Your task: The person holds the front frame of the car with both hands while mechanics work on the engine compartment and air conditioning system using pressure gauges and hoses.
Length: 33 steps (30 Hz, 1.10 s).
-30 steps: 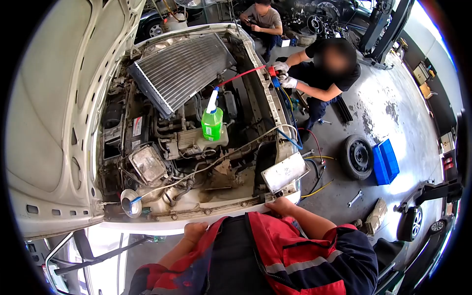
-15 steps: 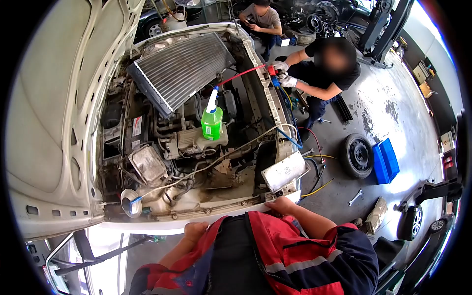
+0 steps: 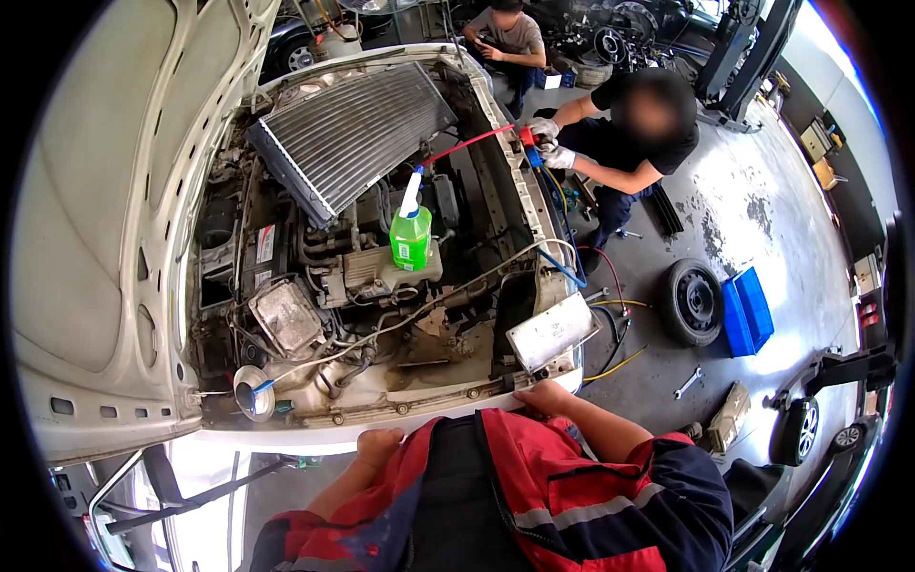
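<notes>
My left hand (image 3: 379,444) is closed in a loose fist, resting against the outer edge of the white fender (image 3: 324,434). Farther right along that edge, my right hand (image 3: 545,397) leans on the fender with its fingers curled in. Neither hand shows a tool. Close to my right hand lies a flat silver metal box (image 3: 553,332) on the front corner of the car. A spray bottle of green liquid (image 3: 411,238) stands upright on the engine (image 3: 367,272). At the left, a white funnel-like cup (image 3: 254,393) sits beside the fender.
A radiator (image 3: 353,133) lies across the engine bay under the raised hood (image 3: 86,210). Across the front, a gloved co-worker (image 3: 648,124) holds a red fitting with hoses. Another person (image 3: 510,43) crouches behind. A wheel (image 3: 693,302), blue crate (image 3: 748,313) and wrench (image 3: 687,382) are on the floor.
</notes>
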Motion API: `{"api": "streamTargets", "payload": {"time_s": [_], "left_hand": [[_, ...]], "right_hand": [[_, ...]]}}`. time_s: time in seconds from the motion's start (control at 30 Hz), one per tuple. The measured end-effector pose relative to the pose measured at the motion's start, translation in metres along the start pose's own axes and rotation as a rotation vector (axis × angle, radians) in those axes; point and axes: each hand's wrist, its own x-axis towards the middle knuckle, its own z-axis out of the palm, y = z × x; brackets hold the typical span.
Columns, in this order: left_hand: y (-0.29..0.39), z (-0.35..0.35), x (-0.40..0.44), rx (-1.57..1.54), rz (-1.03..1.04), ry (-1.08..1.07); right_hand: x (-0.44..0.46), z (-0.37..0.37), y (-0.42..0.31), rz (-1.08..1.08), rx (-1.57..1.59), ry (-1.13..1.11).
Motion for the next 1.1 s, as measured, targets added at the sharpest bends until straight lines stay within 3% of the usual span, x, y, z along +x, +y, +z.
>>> {"api": "streamTargets", "payload": {"time_s": [0.23,0.73,0.83,0.9,0.93,0.97,1.0,1.1], "left_hand": [[0.006,-0.023,0.011,0.033,-0.049,-0.254],[0.005,-0.018,0.009,-0.022,-0.131,-0.362],[0.011,-0.064,0.048,-0.222,-0.209,-0.657],[-0.008,-0.064,0.065,-0.765,-0.262,-0.682],[0.017,-0.132,0.102,-0.687,-0.357,-0.581],[0.038,-0.186,0.13,-0.828,-0.407,-0.387],[0.029,-0.206,0.144,-0.761,-0.112,-0.191],[0.069,-0.332,0.187,-0.782,0.257,0.264]], "right_hand": [[-0.004,-0.002,-0.005,0.026,0.005,-0.016],[-0.007,-0.005,-0.009,0.038,0.033,-0.042],[-0.007,-0.005,-0.01,0.027,-0.006,-0.044],[-0.004,-0.003,-0.006,0.004,-0.06,-0.03],[0.001,-0.002,0.0,-0.014,-0.097,-0.019],[0.004,-0.001,0.003,-0.018,-0.091,-0.019],[0.0,-0.003,-0.001,-0.033,-0.073,-0.028],[-0.004,-0.001,-0.003,0.022,-0.018,-0.01]]}}
